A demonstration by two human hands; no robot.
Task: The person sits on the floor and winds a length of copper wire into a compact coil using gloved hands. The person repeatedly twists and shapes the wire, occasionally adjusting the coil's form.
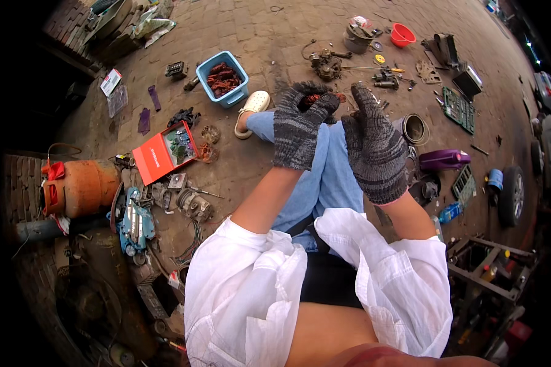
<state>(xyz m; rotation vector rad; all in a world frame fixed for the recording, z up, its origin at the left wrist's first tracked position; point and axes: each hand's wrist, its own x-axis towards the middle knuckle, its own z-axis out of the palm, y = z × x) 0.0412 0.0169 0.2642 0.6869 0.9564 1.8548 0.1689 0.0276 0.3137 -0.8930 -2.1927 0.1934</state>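
Observation:
My left hand (pixel 297 125), in a dark grey knit glove, has its fingers curled around a reddish copper-coloured part (pixel 314 99), mostly hidden behind them. Just right of it, my right hand (pixel 376 144), also gloved, is raised with its fingers stretched upward and thumb apart; I see nothing in it. Both hands are over my jeans-clad legs (pixel 306 189). Beyond my left hand lie a cream clog (pixel 257 101) on my foot and a blue tub (pixel 207 65) of reddish-brown pieces.
Around me on the brick floor (pixel 257 24) are a red box (pixel 150 161), orange gas cylinder (pixel 89 188), greasy metal parts (pixel 327 64), green socket set (pixel 458 110), metal can (pixel 413 128), purple container (pixel 441 161), red bowl (pixel 403 35), wheel (pixel 511 196) and steel frame (pixel 483 266).

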